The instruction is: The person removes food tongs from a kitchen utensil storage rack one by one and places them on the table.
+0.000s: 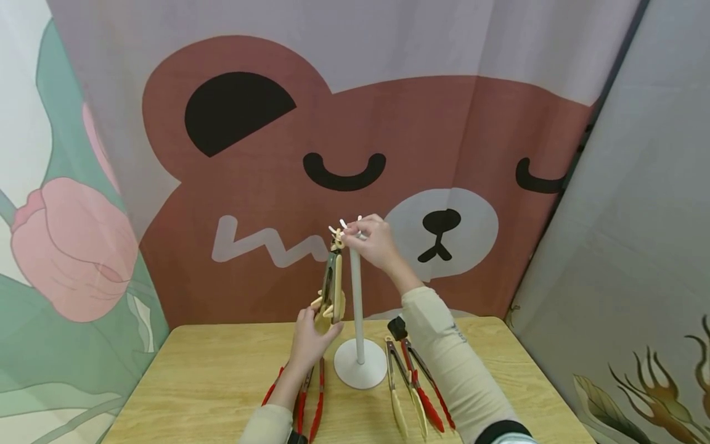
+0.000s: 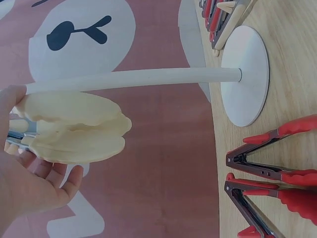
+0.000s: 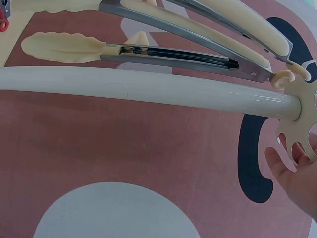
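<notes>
Cream-tipped tongs (image 1: 339, 283) with metal arms are at the top of a white stand (image 1: 357, 296), upright beside its pole. The right wrist view has two pairs of these tongs (image 3: 178, 60) there, their pull loops at the hooks. My left hand (image 1: 312, 342) grips tongs low down, near the scalloped cream heads (image 2: 79, 144). At the top of the pole, my right hand (image 1: 377, 243) holds the hooked plate (image 3: 290, 128), fingertips at its cut-outs. The white hook tips (image 1: 342, 223) stick out beside my fingers.
The stand's round white base (image 1: 360, 370) sits on the wooden table (image 1: 211, 364). Red tongs (image 1: 317, 401) lie left of the base, partly behind my left forearm. To the right lie cream tongs (image 1: 396, 394) and red tongs (image 1: 427, 404). A bear-print curtain (image 1: 266, 203) hangs behind.
</notes>
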